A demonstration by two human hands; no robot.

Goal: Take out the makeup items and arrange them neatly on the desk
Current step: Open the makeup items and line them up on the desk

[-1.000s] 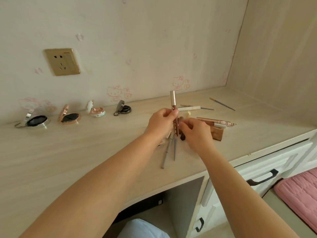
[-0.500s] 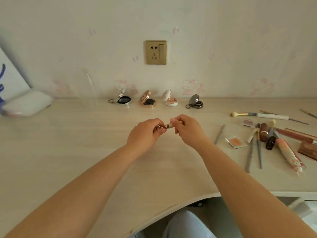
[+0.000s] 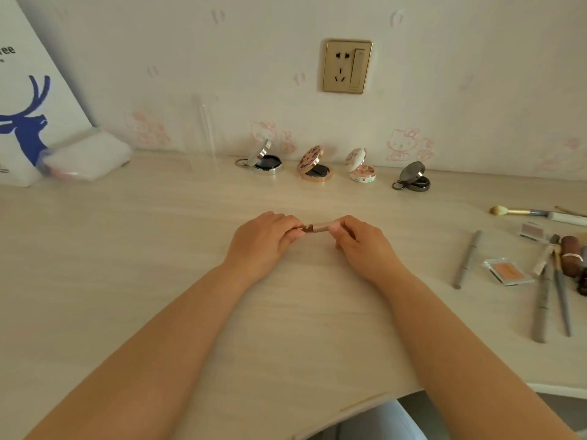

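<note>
Both hands hold a slim rose-gold makeup tube (image 3: 319,227) level above the middle of the desk (image 3: 158,255). My left hand (image 3: 262,241) grips its brown end and my right hand (image 3: 359,244) pinches its pink cap end. Four open round compacts stand in a row by the wall: silver (image 3: 265,160), rose-gold (image 3: 315,168), white floral (image 3: 362,171) and dark grey (image 3: 416,179). A heap of makeup lies at the right: grey pencils (image 3: 467,258), a blush pan (image 3: 507,270), a brown lipstick (image 3: 571,257) and a brush (image 3: 521,212).
A clear pouch (image 3: 85,158) lies at the back left beside a white bag with a blue deer (image 3: 25,122). A clear acrylic stand (image 3: 208,131) is near the wall under a gold socket (image 3: 347,66). The desk's front edge curves inward above my lap.
My hands carried the tube away from the heap toward the middle of the desk and turned it level. My view swung left, so the heap now sits at the right.
</note>
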